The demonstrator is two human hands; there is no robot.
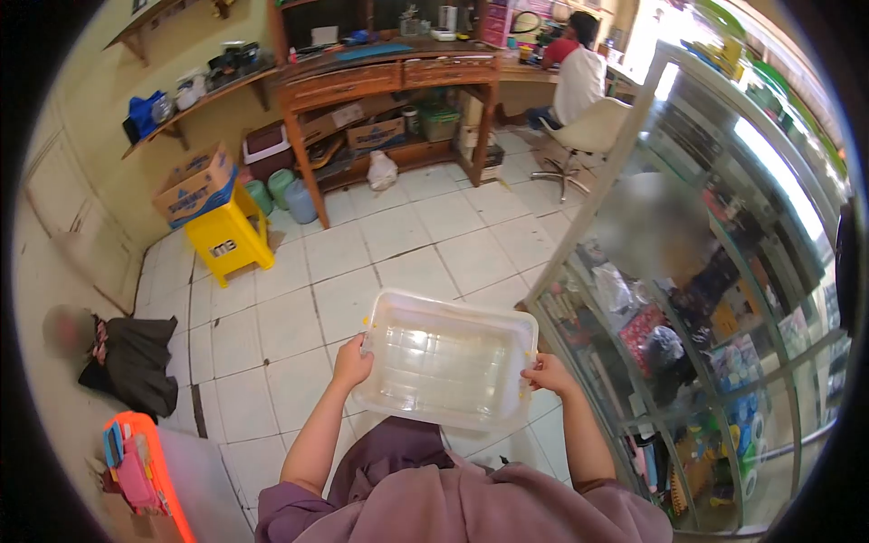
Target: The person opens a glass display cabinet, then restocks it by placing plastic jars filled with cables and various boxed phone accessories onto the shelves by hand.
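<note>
A white plastic tray [445, 362], rectangular and shallow, is held out in front of my body above the tiled floor. Its inside shows some light reflections and no objects. My left hand [353, 362] grips the tray's left short side, with the fingers wrapped at the rim. At the right short side, my right hand [547, 373] pinches the rim between thumb and fingers. Small yellow marks show on the tray's edge near both hands.
A glass cabinet [588, 226] full of goods stands close on the right. Ahead are a wooden desk [362, 86], a yellow stool [226, 235] bearing a box, and a person [579, 81] seated on a chair. An orange-rimmed container [172, 489] is at lower left.
</note>
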